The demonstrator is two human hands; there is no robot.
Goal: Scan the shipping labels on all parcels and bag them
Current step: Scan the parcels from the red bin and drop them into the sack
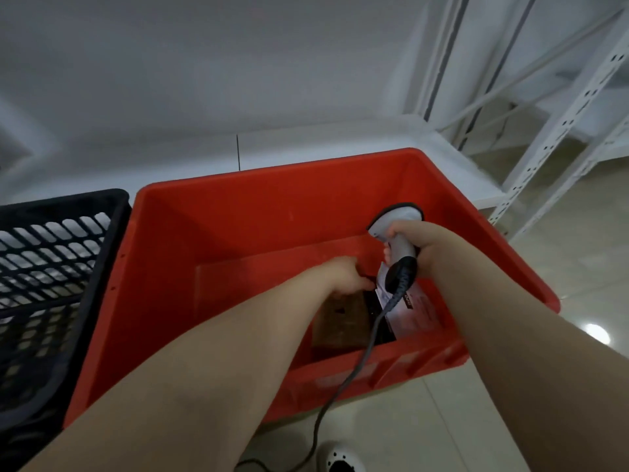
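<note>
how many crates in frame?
2. The red crate sits in the centre; the black slotted crate stands close beside it on its left, partly cut by the frame edge. No others show, though more could be out of frame.

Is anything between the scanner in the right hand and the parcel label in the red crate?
Yes: the dark cable of the scanner hangs across the left part of the label. The left hand holds the far edge of the parcel, clear of the label. The right hand grips the scanner.
</note>
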